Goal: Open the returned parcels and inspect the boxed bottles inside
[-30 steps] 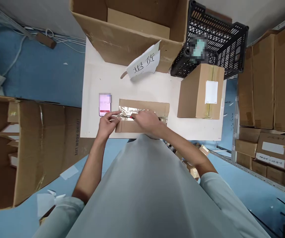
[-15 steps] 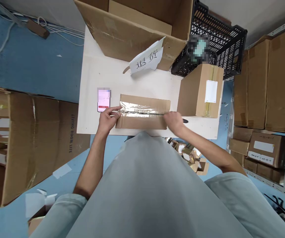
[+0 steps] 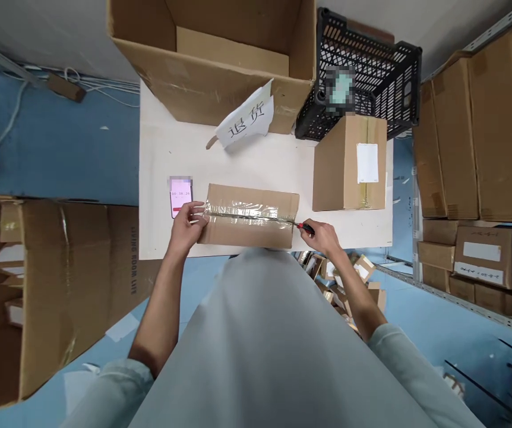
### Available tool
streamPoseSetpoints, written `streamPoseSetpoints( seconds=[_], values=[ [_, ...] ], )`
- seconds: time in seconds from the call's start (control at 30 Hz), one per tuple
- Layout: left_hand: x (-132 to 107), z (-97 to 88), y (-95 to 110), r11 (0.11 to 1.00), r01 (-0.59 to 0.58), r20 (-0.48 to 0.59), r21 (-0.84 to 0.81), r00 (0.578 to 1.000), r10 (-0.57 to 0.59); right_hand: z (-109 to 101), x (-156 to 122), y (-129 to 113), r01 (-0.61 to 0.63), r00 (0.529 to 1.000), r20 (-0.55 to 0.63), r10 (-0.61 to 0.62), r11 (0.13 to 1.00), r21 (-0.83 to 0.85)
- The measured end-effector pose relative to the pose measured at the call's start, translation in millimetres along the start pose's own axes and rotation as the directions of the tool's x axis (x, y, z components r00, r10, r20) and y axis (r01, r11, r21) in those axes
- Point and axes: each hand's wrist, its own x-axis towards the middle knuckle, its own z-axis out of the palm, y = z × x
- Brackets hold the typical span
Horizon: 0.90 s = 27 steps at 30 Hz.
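Observation:
A flat cardboard box (image 3: pixel 249 236) with shiny clear tape along its middle lies near the front edge of the white table. A dark slit line runs lengthwise through the tape. My left hand (image 3: pixel 187 227) holds the box's left end, fingers bent and thumb at the edge. In my right hand (image 3: pixel 324 238) is a utility knife (image 3: pixel 306 228) with a red and black handle, gripped just off the box's right end. Its tip points left, at the end of the slit line.
A phone (image 3: pixel 180 195) showing a timer lies by my left hand. Behind stand a large open carton (image 3: pixel 220 89) with a paper sign (image 3: pixel 247 122) and a black plastic crate (image 3: pixel 372 65). A labelled box (image 3: pixel 349 172) is at right. Another big carton (image 3: pixel 78 267) stands at left.
My right hand has shifted off the box's right end, and the knife's red part now shows. My left hand stays at the left end. The camera view has shifted.

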Motion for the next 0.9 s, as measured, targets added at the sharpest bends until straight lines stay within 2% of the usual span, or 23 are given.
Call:
streamPoseSetpoints(
  seconds=[0.17,0.3,0.4,0.47,0.57,0.63,0.73,0.9],
  values=[
    [2,1.0,4,0.998,0.045,0.044,0.036,0.998,-0.047,35,2,7,-0.083,0.989,-0.111,0.096,0.989,0.12],
    [3,2.3,2,0.996,0.046,0.098,0.08,0.994,-0.054,66,10,16,-0.151,0.976,-0.118,0.18,0.963,0.224],
    [4,2.3,-1,0.995,0.024,0.099,0.098,0.995,-0.034,86,12,21,-0.241,0.954,-0.092,0.287,0.909,0.34],
    [5,2.6,-1,0.994,0.024,0.099,0.111,0.994,-0.035,93,9,22,-0.295,0.923,-0.091,0.373,0.841,0.454],
    [3,4.7,1,0.989,0.026,0.086,0.144,0.996,-0.039,91,2,17,-0.302,0.871,-0.105,0.481,0.69,0.658],
    [1,7.4,3,0.988,0.02,0.07,0.153,0.997,-0.031,83,-1,11,-0.27,0.853,-0.093,0.513,0.588,0.762],
    [2,13.6,7,0.992,0.046,0.036,0.12,0.998,-0.051,68,4,1,-0.224,0.872,-0.038,0.489,0.467,0.855],
    [20,29.1,23,0.986,0.143,-0.044,0.092,0.989,-0.139,44,32,-15,-0.182,0.909,0.026,0.416,0.341,0.922]
  ],
)
